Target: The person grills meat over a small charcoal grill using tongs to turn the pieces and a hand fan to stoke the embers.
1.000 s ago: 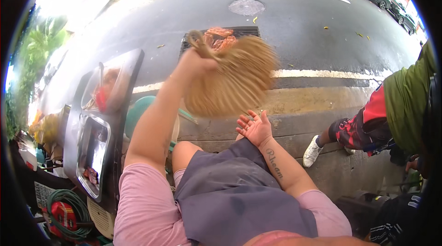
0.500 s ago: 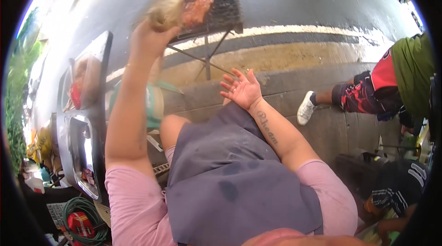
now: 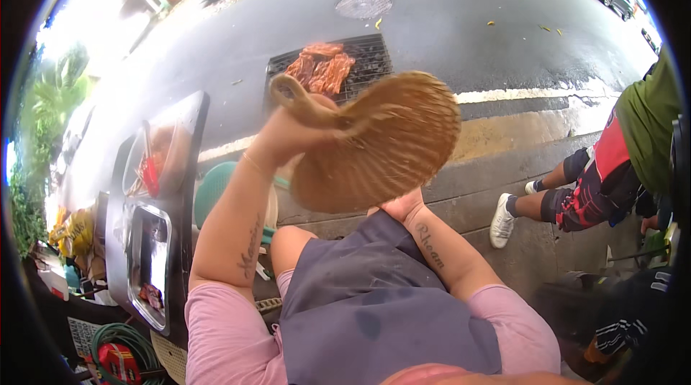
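A woven hand fan (image 3: 381, 144), tan and ribbed, is gripped by its looped handle in my left hand (image 3: 291, 129). Its broad blade spreads rightward in front of my lap, smeared a little by motion. Under the fan's lower edge, my right hand (image 3: 405, 205) lies near my apron (image 3: 360, 262), its fingers mostly hidden. Beyond the fan stands a charcoal grill (image 3: 371, 54) with a dark wire grate. Reddish pieces of meat (image 3: 320, 68) lie together on the grate's left and middle part.
On the left, a dark table (image 3: 119, 241) bears a metal tray (image 3: 134, 284) with some meat and a clear container (image 3: 169, 154) with a red-handled utensil. A teal round tub or stool (image 3: 212, 194) stands beside it. Another person's leg (image 3: 529, 206) is at right.
My left hand has swung the fan from above the grill down and right, uncovering the meat. My right hand, open before, is now partly behind the fan. The view has shifted slightly.
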### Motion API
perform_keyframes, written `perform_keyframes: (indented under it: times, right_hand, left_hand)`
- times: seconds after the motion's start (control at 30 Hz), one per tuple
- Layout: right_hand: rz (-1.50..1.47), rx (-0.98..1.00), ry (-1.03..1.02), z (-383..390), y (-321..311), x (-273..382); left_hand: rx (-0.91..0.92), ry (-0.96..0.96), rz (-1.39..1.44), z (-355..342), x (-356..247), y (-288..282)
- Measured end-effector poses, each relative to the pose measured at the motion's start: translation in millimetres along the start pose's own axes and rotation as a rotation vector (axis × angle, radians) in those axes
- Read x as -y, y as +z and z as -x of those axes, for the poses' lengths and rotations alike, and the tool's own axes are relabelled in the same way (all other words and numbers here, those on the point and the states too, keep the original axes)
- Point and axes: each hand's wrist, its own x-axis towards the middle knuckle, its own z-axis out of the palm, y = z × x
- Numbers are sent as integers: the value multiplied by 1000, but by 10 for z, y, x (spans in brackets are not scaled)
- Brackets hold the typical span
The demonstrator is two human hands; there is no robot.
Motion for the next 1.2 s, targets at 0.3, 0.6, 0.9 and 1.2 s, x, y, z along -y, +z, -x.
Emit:
perform_keyframes:
  times: [0.3, 0.6, 0.9, 1.2]
  right_hand:
    - [-46, 193, -2, 78, -171, 58]
    - [71, 14, 55, 152, -82, -34]
    - [274, -54, -225, 131, -113, -31]
    - [834, -691, -846, 379, -842, 932]
  left_hand:
    - [-4, 25, -13, 39, 40, 216]
    - [-493, 221, -755, -100, 188, 221]
    - [-552, 60, -657, -121, 598, -325]
    - [-264, 170, 222, 105, 480, -90]
